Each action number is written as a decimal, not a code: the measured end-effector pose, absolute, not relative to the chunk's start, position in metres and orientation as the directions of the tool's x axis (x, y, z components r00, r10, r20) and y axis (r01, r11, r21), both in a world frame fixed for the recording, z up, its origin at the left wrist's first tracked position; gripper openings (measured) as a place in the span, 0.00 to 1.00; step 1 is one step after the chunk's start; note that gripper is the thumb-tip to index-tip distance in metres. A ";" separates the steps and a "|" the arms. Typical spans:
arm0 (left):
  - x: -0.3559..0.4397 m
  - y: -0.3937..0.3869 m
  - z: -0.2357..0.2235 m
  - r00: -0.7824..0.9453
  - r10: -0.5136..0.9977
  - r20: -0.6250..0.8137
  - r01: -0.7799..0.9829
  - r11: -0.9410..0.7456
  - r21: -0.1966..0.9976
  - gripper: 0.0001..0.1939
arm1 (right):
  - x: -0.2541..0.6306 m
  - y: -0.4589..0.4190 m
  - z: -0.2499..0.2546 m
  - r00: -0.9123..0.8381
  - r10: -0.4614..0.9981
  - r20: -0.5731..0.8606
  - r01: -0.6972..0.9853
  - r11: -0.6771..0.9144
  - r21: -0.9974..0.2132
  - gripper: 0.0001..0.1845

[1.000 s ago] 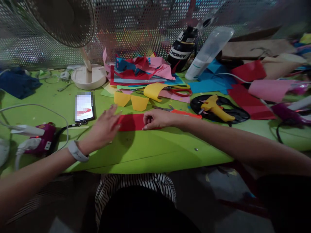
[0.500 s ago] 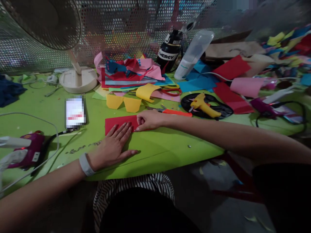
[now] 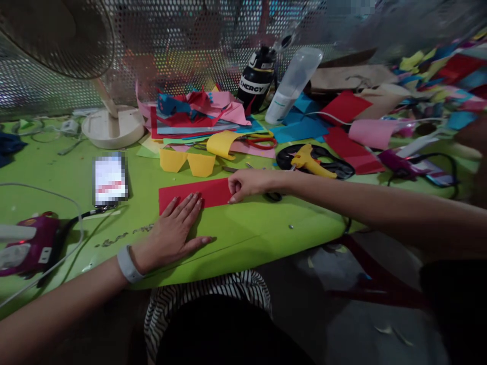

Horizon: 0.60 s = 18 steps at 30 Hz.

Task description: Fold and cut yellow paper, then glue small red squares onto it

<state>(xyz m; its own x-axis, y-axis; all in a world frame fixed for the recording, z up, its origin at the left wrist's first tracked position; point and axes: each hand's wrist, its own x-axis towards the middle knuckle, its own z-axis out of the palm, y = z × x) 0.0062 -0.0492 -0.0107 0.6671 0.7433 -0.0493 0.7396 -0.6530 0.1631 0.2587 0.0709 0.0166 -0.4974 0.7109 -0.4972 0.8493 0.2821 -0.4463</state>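
A red sheet of paper [image 3: 215,192], long and narrow and apparently folded, lies flat on the green tabletop [image 3: 243,238]. My left hand [image 3: 177,220] rests flat on its left part, fingers stretched and thumb apart. At the paper's right end is my right hand [image 3: 243,183], its fingers curled closed and pressed down on the sheet. That hand covers the paper's right edge. Just beyond the sheet stand two joined yellow paper pieces [image 3: 187,163], with a curled yellow paper strip [image 3: 222,143] behind them.
Beyond my right forearm lies a yellow glue gun [image 3: 310,161]. Farther back are stacked coloured papers [image 3: 201,114], a black bottle [image 3: 255,81] and a clear-topped bottle [image 3: 292,86]. At left are a phone [image 3: 109,177], a fan base [image 3: 113,126] and a purple power strip [image 3: 32,243] with cables.
My right hand has slid rightward along the red paper to its right end, uncovering more of it. My left hand stays flat on the paper. The view has shifted slightly.
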 end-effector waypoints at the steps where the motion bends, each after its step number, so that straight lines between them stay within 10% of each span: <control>1: 0.006 -0.049 -0.011 0.670 0.741 -0.045 0.737 -0.656 0.164 0.46 | 0.263 0.072 0.016 -0.495 0.714 -0.494 0.850 0.283 -0.444 0.13; 12: 0.000 -0.048 -0.011 0.675 0.736 -0.056 0.735 -0.664 0.139 0.45 | 0.298 0.061 0.031 -0.459 0.747 -0.481 0.852 0.218 -0.475 0.09; 18: -0.017 -0.045 -0.010 0.664 0.746 -0.049 0.746 -0.657 0.109 0.44 | 0.337 0.039 0.040 -0.298 0.945 -0.135 0.870 0.210 -0.446 0.07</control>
<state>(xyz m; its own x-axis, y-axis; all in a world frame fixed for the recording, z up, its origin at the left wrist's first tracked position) -0.0166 -0.0451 -0.0096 0.6645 0.7457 -0.0493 0.7457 -0.6573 0.1092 0.3373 0.0393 0.0400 -0.2975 0.9451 -0.1350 0.8699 0.2101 -0.4461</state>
